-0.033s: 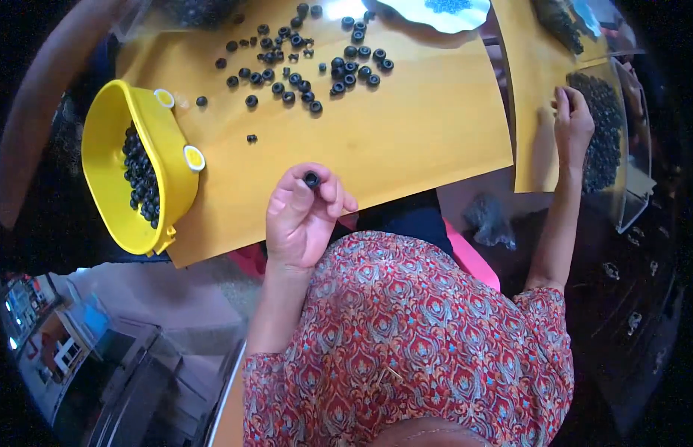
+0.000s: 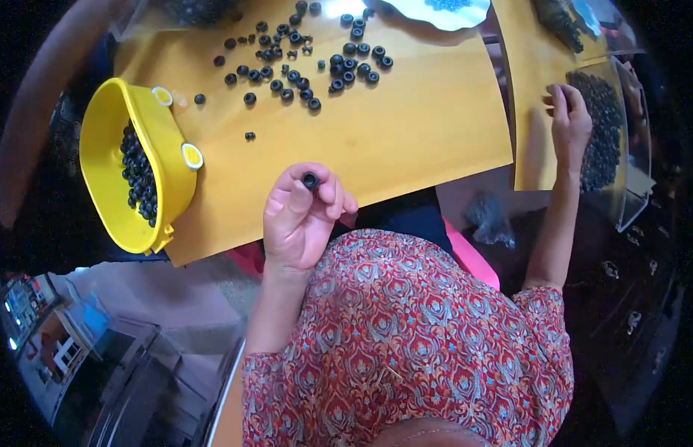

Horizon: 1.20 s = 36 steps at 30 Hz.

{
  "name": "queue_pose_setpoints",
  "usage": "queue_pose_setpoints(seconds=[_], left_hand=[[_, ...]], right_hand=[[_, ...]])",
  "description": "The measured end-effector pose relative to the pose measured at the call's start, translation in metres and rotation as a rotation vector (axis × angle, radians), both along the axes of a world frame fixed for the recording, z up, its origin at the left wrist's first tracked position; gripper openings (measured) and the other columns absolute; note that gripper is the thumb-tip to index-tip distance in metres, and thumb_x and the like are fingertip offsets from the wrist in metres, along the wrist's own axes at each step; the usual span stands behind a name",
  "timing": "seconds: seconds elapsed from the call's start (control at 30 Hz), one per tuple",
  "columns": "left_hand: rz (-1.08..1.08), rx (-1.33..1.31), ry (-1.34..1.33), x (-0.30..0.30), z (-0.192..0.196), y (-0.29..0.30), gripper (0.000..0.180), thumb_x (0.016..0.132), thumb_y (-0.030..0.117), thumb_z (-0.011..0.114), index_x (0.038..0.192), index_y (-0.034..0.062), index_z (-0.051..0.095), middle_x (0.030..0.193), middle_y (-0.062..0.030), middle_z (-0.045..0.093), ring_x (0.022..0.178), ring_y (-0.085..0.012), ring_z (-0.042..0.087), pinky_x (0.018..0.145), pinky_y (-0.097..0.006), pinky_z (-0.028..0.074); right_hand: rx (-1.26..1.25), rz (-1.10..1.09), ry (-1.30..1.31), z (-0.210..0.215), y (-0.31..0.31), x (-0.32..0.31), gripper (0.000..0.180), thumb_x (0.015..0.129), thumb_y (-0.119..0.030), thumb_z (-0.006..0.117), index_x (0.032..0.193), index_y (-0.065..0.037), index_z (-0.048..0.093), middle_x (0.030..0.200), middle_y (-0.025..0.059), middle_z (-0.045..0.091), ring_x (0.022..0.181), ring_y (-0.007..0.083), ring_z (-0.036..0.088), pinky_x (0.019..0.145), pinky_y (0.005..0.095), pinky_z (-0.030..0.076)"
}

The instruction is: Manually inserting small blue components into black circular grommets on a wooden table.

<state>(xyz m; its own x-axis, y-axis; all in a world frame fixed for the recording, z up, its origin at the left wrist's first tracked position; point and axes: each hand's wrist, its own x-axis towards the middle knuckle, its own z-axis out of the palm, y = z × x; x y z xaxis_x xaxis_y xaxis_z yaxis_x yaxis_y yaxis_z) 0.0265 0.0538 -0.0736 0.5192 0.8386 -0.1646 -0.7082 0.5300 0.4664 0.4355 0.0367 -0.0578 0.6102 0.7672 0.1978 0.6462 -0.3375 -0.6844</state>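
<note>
Head view showed the left hand (image 2: 296, 220) over the near edge of the yellow table (image 2: 413, 130), thumb and forefinger pinching a black ring-like piece (image 2: 310, 180), the other fingers curled loosely. The piece's open end faced up at the camera, so its bore ran roughly along the line of sight. The right hand (image 2: 572, 123) was well apart, to the right and farther off, above the second table (image 2: 531, 153), its fingers bent and pointing far and left; whether the fingertips gripped anything I cannot tell. Just right of that hand stood a clear bin (image 2: 635, 138) of small black parts (image 2: 601, 130), much nearer to it than to the left hand. Loose black pieces (image 2: 350, 65) lay beyond the left hand, and a yellow tub (image 2: 181, 186) stood to its left.
</note>
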Motion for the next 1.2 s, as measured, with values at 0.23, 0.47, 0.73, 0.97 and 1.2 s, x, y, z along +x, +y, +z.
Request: queue_pose_setpoints(seconds=[0.23, 0.47, 0.73, 0.97, 1.2], left_hand=[[0.012, 0.056, 0.043, 0.002, 0.020, -0.008, 0.027, 0.087, 0.023, 0.063, 0.103, 0.0014, 0.060, 0.079, -0.0083, 0.060, 0.064, -0.0170, 0.057, 0.071, -0.039, 0.052], [0.041, 0.047, 0.096, 0.001, 0.032, -0.018, 0.025, 0.086, 0.016, 0.065, 0.104, -0.0013, 0.059, 0.080, -0.0093, 0.063, 0.065, -0.0161, 0.060, 0.073, -0.037, 0.053], [0.059, 0.054, 0.137, -0.001, 0.041, -0.025, 0.022, 0.086, 0.009, 0.064, 0.104, -0.0021, 0.058, 0.084, -0.0106, 0.064, 0.070, -0.0171, 0.063, 0.071, -0.030, 0.054], [0.057, 0.038, 0.205, -0.003, 0.043, -0.030, 0.022, 0.085, 0.009, 0.065, 0.102, -0.0034, 0.059, 0.086, -0.0103, 0.065, 0.073, -0.0163, 0.064, 0.066, -0.025, 0.052], [0.061, 0.004, 0.238, 0.000, 0.049, -0.028, 0.021, 0.086, 0.010, 0.065, 0.101, -0.0034, 0.059, 0.082, -0.0090, 0.065, 0.072, -0.0143, 0.063, 0.065, -0.024, 0.051]], right_hand=[[0.002, 0.550, 0.759, 0.037, -0.002, -0.156, 0.011, 0.086, -0.004, 0.062, 0.096, 0.000, 0.067, 0.082, 0.0046, 0.066, 0.067, 0.0078, 0.060, 0.061, 0.0212, 0.050], [0.073, 0.967, 0.783, 0.065, 0.001, -0.213, 0.018, 0.077, 0.007, 0.063, 0.095, 0.005, 0.067, 0.089, 0.0125, 0.061, 0.076, 0.0158, 0.062, 0.068, 0.0238, 0.051], [0.242, 0.854, 0.978, 0.053, -0.010, -0.235, 0.019, 0.077, 0.001, 0.069, 0.096, 0.003, 0.065, 0.088, 0.0095, 0.063, 0.071, 0.0127, 0.062, 0.062, 0.0237, 0.050], [0.436, 0.950, 0.384, 0.056, -0.003, -0.236, 0.023, 0.069, -0.001, 0.075, 0.089, 0.000, 0.064, 0.078, 0.0106, 0.063, 0.067, 0.0214, 0.062, 0.060, 0.0287, 0.050], [0.440, 1.061, 0.256, 0.059, -0.002, -0.232, 0.025, 0.068, 0.000, 0.075, 0.090, 0.001, 0.063, 0.077, 0.0099, 0.062, 0.067, 0.0215, 0.062, 0.057, 0.0290, 0.049]])
